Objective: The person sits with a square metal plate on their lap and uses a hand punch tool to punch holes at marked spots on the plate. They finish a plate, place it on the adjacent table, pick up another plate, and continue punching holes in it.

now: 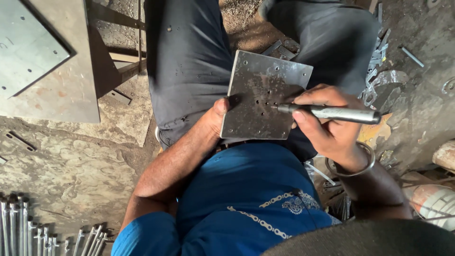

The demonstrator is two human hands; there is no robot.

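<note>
A square steel plate (263, 85) with several small drilled holes rests on my lap, over dark trousers. My left hand (213, 118) grips its left edge with the thumb on top. My right hand (327, 125) holds a silver metal rod-like tool (332, 113) lying nearly level, its tip touching the plate near the holes at the middle. A metal bangle (355, 168) circles my right wrist.
A larger steel sheet (42, 61) lies at the upper left on a rough stone floor (71, 170). Several metal rods (28, 227) lie at the lower left. Scrap metal bits (379, 57) lie at the upper right, a striped cylinder (436, 201) at the right edge.
</note>
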